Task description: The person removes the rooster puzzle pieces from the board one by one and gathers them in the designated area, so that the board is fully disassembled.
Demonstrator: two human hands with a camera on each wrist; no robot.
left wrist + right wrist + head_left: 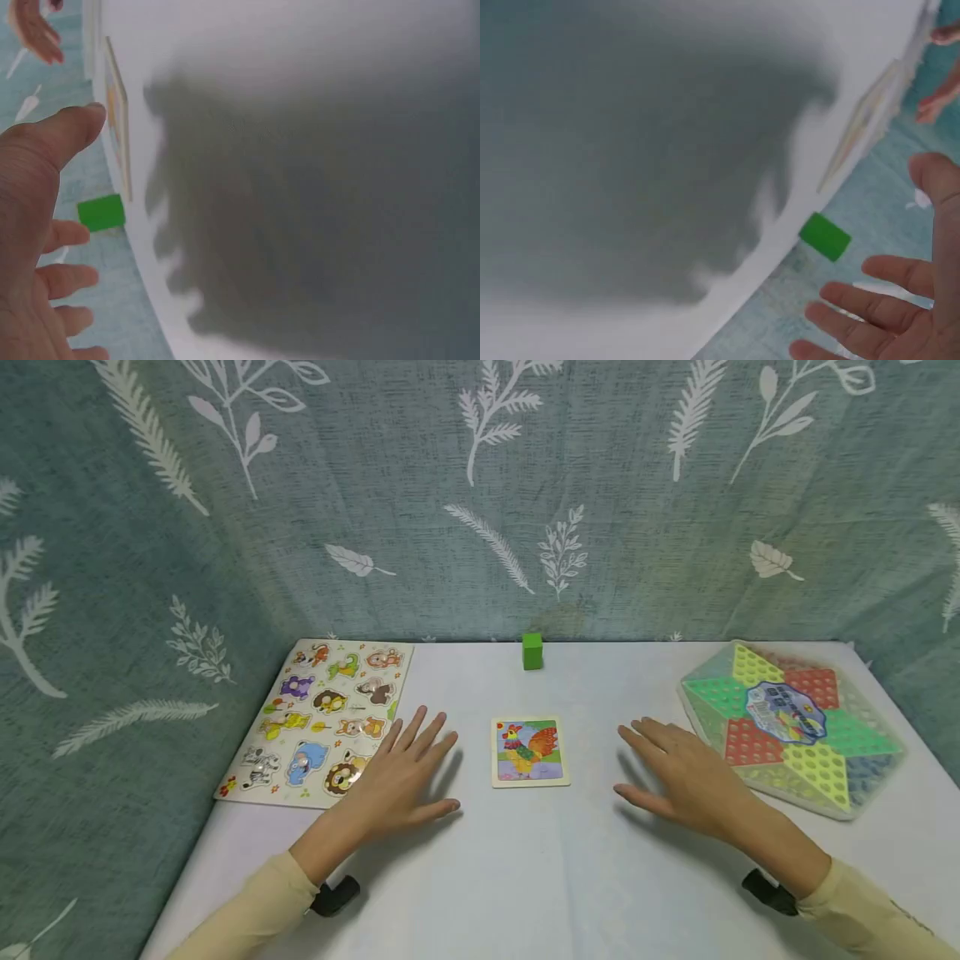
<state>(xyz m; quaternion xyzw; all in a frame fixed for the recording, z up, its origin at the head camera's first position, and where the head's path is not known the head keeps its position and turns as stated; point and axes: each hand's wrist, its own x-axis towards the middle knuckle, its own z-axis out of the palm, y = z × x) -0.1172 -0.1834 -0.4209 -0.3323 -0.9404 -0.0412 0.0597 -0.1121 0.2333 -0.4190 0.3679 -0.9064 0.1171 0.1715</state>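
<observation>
Between the two hands, a small square rooster puzzle (530,752) in a pale frame lies flat on the white table. My left hand (401,777) hovers to its left with fingers extended and thumb apart, holding nothing. To the right of the puzzle, my right hand (686,774) is likewise spread above the table and holds nothing. Behind the puzzle, near the table's back edge, a green block (532,652) stands upright. In the left wrist view the puzzle (118,124) shows edge-on beyond the thumb, with the green block (101,213) near the fingers.
An animal peg board (318,727) lies at the left, partly behind the left hand. At the right sits a hexagonal board (795,722) of coloured triangles with a label at its centre, close to the right hand. Leaf-patterned green cloth (420,518) rises behind the table (517,877).
</observation>
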